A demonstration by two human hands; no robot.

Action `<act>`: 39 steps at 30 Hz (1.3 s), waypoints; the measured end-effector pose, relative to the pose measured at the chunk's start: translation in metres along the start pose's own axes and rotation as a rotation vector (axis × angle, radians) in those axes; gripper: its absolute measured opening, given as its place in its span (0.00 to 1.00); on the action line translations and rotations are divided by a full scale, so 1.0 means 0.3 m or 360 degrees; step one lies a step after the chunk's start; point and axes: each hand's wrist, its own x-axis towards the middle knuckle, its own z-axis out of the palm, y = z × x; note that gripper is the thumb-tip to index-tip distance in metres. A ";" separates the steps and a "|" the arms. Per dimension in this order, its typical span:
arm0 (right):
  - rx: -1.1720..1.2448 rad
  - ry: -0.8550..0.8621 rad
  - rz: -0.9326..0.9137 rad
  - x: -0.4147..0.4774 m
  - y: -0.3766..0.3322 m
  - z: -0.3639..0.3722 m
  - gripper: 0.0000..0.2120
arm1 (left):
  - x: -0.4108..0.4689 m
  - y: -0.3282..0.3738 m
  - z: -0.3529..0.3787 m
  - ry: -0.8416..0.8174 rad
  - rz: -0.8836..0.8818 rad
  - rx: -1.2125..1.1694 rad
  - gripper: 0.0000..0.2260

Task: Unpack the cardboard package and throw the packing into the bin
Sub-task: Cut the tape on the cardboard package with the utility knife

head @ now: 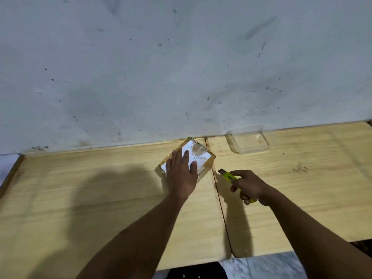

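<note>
A small cardboard package, wrapped in clear tape with a white label on top, lies on the wooden table near the wall. My left hand rests flat on its near half, fingers spread, pressing it down. My right hand is closed around a yellow-green utility knife, a short way right of the package. The knife's tip points toward the package's right edge without touching it.
A clear plastic container stands against the stained white wall at the right rear. The table is two wooden boards with a seam between them. Marble floor shows below the front edge.
</note>
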 end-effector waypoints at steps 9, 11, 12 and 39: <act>0.0160 0.0190 -0.0206 -0.009 -0.042 0.012 0.29 | 0.025 0.092 -0.049 -0.0183 0.0163 -0.0038 0.25; 0.0192 0.0189 -0.0227 -0.014 -0.041 0.019 0.28 | 0.054 0.043 -0.070 -0.0281 0.0445 0.0051 0.23; 0.0206 0.0185 -0.0231 -0.015 -0.039 0.023 0.27 | 0.062 0.019 -0.070 -0.0316 0.0558 0.0108 0.23; 0.0356 0.0088 -0.0273 0.047 -0.083 0.050 0.23 | 0.056 0.040 0.017 -0.0290 0.0345 0.0366 0.23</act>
